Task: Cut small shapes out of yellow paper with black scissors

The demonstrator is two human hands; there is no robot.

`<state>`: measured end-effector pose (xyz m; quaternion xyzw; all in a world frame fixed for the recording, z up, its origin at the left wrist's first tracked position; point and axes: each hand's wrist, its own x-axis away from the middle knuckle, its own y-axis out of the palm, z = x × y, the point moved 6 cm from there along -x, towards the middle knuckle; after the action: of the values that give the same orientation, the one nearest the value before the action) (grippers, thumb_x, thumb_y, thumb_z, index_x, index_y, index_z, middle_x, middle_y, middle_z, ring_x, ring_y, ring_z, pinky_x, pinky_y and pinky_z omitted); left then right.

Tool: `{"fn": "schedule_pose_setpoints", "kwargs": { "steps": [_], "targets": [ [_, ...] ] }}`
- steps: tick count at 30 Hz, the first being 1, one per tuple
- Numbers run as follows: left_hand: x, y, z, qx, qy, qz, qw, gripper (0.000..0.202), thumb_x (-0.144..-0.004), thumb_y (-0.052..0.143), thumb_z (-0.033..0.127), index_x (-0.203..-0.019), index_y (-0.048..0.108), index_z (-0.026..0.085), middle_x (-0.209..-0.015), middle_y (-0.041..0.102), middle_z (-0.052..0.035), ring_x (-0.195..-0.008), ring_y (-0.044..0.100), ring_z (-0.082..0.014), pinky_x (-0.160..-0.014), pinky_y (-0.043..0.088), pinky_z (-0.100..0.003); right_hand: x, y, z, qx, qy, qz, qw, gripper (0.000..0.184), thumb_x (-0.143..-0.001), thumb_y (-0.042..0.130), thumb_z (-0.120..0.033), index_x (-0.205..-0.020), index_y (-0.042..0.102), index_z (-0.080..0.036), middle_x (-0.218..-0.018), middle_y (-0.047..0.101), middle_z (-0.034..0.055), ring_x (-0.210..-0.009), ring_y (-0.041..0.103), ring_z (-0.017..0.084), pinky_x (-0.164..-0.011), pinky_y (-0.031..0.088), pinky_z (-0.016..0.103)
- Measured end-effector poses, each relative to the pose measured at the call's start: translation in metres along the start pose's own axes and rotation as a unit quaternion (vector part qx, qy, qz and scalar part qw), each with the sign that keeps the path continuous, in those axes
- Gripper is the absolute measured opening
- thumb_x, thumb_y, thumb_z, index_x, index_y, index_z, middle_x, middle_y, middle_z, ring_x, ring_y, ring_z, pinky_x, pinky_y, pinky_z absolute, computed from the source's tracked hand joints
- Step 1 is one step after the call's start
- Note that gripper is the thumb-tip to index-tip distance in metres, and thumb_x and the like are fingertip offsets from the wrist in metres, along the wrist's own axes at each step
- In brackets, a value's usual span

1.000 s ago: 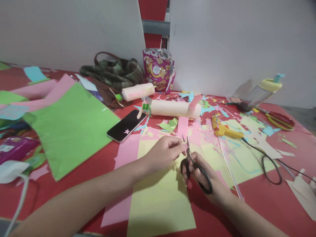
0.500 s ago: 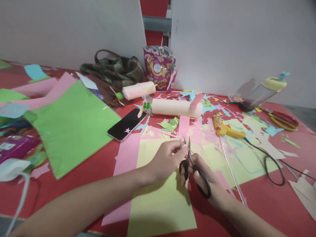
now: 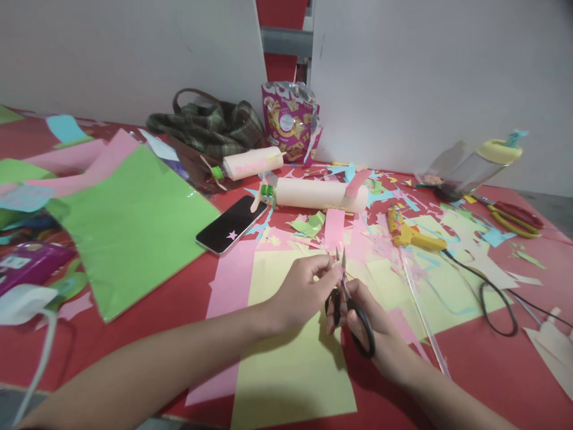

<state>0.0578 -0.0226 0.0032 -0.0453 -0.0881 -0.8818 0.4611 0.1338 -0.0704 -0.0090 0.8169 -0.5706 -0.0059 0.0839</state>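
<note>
Over the yellow paper sheet, my left hand is closed in a pinch at the scissor blades. Between its thumb and fingers is a small bit of pink paper, mostly hidden. My right hand grips black-handled scissors, with fingers through the loops. The blades point away from me and stand slightly apart beside the left fingertips. Just beyond the tips lies a pink paper strip. A small pink star rests on the phone.
Two paper-wrapped bottles lie at the back, before a snack bag. A yellow glue gun with a black cord is on the right, near pliers and a clear cup. Green sheets cover the left. Paper scraps are scattered around.
The scissor handles have drawn slightly closer together, and the right hand's loop has shifted a little left. My left hand keeps its pinch in nearly the same place.
</note>
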Motion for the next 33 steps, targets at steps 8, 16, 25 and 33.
{"fn": "schedule_pose_setpoints", "kwargs": {
  "steps": [8,16,25,33],
  "targets": [
    [0.0,0.002,0.0,0.001,-0.001,-0.007,1.0,0.026,-0.08,0.034,0.032,-0.06,0.04,0.016,-0.05,0.046,0.0041,-0.039,0.048,-0.008,-0.038,0.037,-0.02,-0.001,0.0,-0.001,0.016,0.002,0.01,1.0,0.027,-0.077,0.04,-0.047,-0.077,0.031,-0.022,-0.071,0.044,-0.0005,-0.063,0.047,0.013,-0.061,0.039,0.029],
    [0.001,-0.001,0.002,-0.03,0.016,0.021,0.999,0.027,-0.08,0.036,0.029,-0.057,0.04,0.015,-0.05,0.045,0.004,-0.044,0.047,-0.0073,-0.045,0.037,-0.02,-0.001,0.001,-0.001,0.03,0.0,0.022,0.999,0.023,-0.079,0.039,-0.044,-0.076,0.031,-0.022,-0.069,0.042,-0.0012,-0.063,0.046,0.013,-0.06,0.039,0.029],
    [0.0,-0.004,0.006,-0.068,0.024,0.037,0.997,0.027,-0.078,0.037,0.027,-0.054,0.039,0.015,-0.051,0.04,0.0047,-0.048,0.04,-0.0061,-0.048,0.033,-0.019,0.001,-0.001,0.004,0.029,0.018,0.03,0.999,0.022,-0.08,0.04,-0.041,-0.076,0.029,-0.022,-0.069,0.045,-0.0014,-0.062,0.046,0.012,-0.058,0.038,0.027],
    [-0.002,0.001,0.003,-0.047,0.004,-0.011,0.999,0.025,-0.078,0.035,0.027,-0.056,0.038,0.016,-0.05,0.04,0.0045,-0.045,0.042,-0.0068,-0.047,0.034,-0.021,-0.001,-0.012,0.009,-0.054,0.014,0.086,0.995,0.023,-0.076,0.047,-0.04,-0.077,0.031,-0.024,-0.063,0.048,-0.0036,-0.058,0.047,0.012,-0.056,0.037,0.026]
  ]
}}
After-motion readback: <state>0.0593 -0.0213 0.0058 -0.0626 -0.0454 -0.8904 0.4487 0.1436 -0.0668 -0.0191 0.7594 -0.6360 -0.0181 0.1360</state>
